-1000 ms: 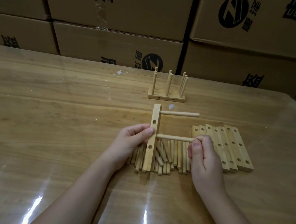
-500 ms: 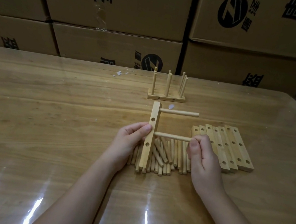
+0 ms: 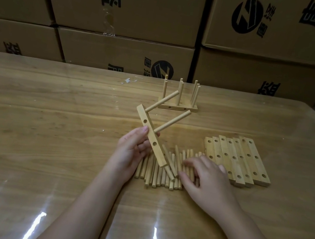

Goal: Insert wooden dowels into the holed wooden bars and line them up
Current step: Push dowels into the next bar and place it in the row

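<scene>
Fingers of the left hand grip a holed bar around its middle, tilted above the table, two dowels already stuck in it pointing up-right. The loose dowel pile sits right below. Further back, finished bars stand with pegs upright. The right hand lies relaxed on the pile, fingers spread, touching dowels but gripping none I can see, and spare bars lie just right of it.

Dowels — left of bars
</scene>
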A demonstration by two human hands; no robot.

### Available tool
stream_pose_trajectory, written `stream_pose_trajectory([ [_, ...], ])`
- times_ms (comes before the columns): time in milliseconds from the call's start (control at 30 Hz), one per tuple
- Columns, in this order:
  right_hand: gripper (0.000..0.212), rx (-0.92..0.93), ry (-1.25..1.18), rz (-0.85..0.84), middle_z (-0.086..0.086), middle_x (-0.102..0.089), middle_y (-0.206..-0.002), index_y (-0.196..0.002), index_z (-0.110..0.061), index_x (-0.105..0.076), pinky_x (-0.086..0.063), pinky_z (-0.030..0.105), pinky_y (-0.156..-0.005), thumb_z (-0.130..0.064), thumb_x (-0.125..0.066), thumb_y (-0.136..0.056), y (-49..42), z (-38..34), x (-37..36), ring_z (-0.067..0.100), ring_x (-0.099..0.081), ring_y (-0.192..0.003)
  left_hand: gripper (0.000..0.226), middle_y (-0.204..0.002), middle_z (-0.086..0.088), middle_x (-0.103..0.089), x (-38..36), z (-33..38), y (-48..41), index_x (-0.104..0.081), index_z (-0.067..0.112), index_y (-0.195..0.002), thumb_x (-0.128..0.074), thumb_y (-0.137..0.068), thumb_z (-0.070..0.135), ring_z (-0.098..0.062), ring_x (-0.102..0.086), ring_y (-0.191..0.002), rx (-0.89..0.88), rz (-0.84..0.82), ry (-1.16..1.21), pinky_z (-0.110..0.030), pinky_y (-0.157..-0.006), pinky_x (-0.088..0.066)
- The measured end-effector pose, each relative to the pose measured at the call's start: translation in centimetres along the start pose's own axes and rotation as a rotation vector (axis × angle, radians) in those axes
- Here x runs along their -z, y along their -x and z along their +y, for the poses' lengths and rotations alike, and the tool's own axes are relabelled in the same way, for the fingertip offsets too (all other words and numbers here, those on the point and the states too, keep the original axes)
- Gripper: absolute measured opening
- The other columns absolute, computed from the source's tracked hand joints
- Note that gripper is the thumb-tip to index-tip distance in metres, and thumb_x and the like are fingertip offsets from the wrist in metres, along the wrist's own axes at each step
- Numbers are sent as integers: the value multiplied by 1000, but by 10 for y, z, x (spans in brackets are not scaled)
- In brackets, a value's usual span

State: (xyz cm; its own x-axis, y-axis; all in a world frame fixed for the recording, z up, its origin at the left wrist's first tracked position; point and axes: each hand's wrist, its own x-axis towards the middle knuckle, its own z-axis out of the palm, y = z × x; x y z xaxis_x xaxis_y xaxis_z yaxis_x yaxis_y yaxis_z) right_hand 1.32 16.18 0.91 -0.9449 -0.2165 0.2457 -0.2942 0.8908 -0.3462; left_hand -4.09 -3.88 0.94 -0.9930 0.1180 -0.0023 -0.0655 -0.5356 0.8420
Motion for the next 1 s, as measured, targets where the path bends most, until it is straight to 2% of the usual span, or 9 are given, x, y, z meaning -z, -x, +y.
stream_pose_trajectory([
  [133,28,7,-29,6,-24,-43,-77,-97,-35,-56,-32,25,-86,-53,-38,-85,-1,0,0,-8,-42,-73,17,-87,-6,-74,0,0,0,-78,19,-83,-65,-80,29,-12,-70,-77,-5,-23,-14,-26,-74,-57],
  [200,29,14,-35,7,-23,-44,-76,-93,-36,-54,-32,26,-85,-55,-35,-82,-2,0,-1,-7,-44,-74,17,-88,-6,-74,1,0,0,-78,19,-84,-66,-80,29,-12,-70,-77,-6,-22,-14,-26,-73,-57],
  [367,43,74,-16,-82,-23,-40,-98,-108,-41,-50,-23,23,-87,-65,-30,-79,0,1,-3,-6,-39,-95,17,-88,-6,-74,2,-1,-1,-78,19,-85,-65,-80,30,-12,-69,-77,-13,-22,-17,-26,-74,-57],
  [533,45,58,-43,-59,-24,-30,-102,-116,-40,-47,-24,25,-95,-47,-30,-76,0,3,-5,-3,-31,-105,17,-89,-6,-74,2,-1,-1,-78,19,-85,-67,-79,31,-12,-70,-78,-14,-23,-17,-26,-75,-57],
  [600,52,58,-1,-55,-21,-29,-116,-125,-41,-40,-16,26,-104,-47,-32,-74,1,5,-6,4,-26,-119,17,-88,-6,-74,2,0,0,-78,19,-85,-65,-81,30,-12,-69,-79,-15,-27,-23,-26,-74,-57],
  [667,59,72,51,-70,-18,-27,-134,-133,-40,-32,-1,28,-111,-50,-33,-75,1,5,-7,6,-17,-128,17,-87,-5,-74,2,0,0,-78,19,-84,-64,-81,29,-12,-70,-78,-15,-26,-32,-25,-73,-57],
  [767,62,73,47,-79,-17,-23,-145,-138,-38,-30,8,27,-110,-50,-35,-78,1,7,-7,2,-10,-130,18,-87,-6,-74,1,0,0,-78,19,-83,-64,-80,30,-12,-69,-77,-15,-23,-44,-25,-72,-57],
  [867,52,104,29,-44,-16,-32,-141,-131,-36,-44,3,26,-110,-48,-43,-80,1,9,-6,4,-20,-131,18,-86,-6,-73,1,-1,0,-78,19,-82,-64,-80,30,-12,-69,-75,-20,-25,-46,-25,-71,-56],
  [1000,37,134,-17,1,-19,-44,-122,-116,-34,-57,-17,24,-106,-47,-54,-81,1,9,-3,6,-36,-122,18,-85,-6,-73,0,0,0,-78,19,-81,-62,-80,28,-12,-69,-73,-26,-31,-38,-25,-70,-56],
])
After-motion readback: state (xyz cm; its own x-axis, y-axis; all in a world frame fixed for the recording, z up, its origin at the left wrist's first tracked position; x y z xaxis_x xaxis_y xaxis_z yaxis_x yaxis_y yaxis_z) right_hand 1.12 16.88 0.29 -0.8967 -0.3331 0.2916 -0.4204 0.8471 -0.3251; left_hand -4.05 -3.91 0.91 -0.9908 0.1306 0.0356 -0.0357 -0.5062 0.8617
